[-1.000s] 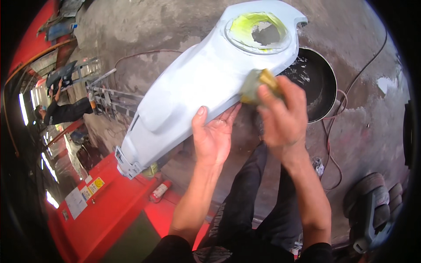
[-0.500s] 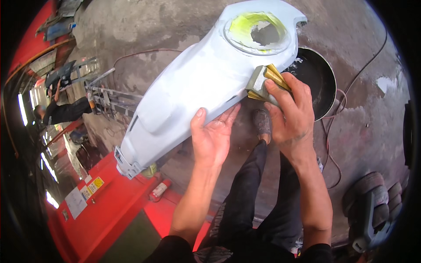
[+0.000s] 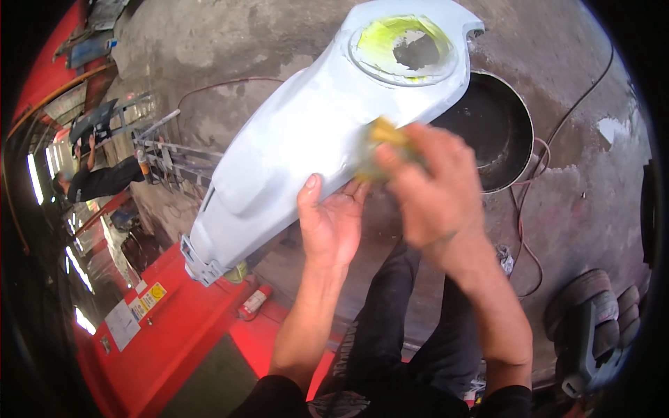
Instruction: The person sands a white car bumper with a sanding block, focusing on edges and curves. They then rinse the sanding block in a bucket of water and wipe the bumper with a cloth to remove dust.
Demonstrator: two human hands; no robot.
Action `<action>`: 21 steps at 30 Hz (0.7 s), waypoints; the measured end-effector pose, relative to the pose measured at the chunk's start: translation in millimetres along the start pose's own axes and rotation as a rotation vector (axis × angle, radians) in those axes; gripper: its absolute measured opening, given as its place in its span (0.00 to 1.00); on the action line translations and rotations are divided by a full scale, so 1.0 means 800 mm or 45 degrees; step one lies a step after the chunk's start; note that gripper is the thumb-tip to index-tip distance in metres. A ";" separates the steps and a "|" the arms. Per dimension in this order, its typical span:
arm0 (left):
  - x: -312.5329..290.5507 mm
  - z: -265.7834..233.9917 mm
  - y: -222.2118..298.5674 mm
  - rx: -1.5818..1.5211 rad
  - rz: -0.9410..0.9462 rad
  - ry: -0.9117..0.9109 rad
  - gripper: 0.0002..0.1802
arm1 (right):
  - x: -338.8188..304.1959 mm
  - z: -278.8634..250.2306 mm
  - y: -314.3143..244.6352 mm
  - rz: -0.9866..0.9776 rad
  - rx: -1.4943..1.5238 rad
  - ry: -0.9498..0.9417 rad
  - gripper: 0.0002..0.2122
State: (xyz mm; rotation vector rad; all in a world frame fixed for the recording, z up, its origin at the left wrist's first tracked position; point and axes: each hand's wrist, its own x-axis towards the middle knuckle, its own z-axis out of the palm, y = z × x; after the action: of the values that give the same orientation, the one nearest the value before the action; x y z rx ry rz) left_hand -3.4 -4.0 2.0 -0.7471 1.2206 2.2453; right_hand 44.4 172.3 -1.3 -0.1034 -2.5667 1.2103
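A long light-grey vehicle body panel (image 3: 279, 146) stretches diagonally across the upper middle. Near its far end is a round opening (image 3: 418, 52) with yellow-green filler around the inside. My left hand (image 3: 331, 223) holds the panel's near lower edge, thumb against the face and the other fingers partly hidden behind the edge. A sanding block wrapped in gold sandpaper (image 3: 380, 143), blurred by motion, is gripped in my right hand (image 3: 439, 184). It sits against the panel's right edge, just above my left fingertips.
A round black basin (image 3: 498, 132) rests on the floor behind the panel, beside a reddish hose (image 3: 519, 216). At left is a red machine or cabinet (image 3: 167, 313) with a small red extinguisher-like cylinder (image 3: 254, 303). Another person (image 3: 104, 171) stands far left; dark grey parts (image 3: 592, 334) lie lower right.
My right hand has swept left and slightly down along the panel's edge with the sanding block, closer to my left hand. The left hand and panel have barely shifted.
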 end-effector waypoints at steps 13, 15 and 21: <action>-0.002 0.003 -0.001 0.058 0.037 -0.033 0.38 | -0.005 -0.009 0.037 0.213 -0.053 0.098 0.21; -0.003 0.002 -0.002 0.060 0.040 -0.038 0.38 | -0.008 -0.004 0.022 0.188 -0.026 0.083 0.20; -0.001 0.009 -0.002 0.049 0.067 0.026 0.38 | -0.009 0.007 -0.001 0.026 0.024 0.044 0.19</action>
State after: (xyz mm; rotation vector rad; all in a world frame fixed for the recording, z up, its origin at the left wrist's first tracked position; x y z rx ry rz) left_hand -3.3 3.1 5.0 -0.7336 1.3035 2.2544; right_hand 49.7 166.2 -5.6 -0.1454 -2.5300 1.2287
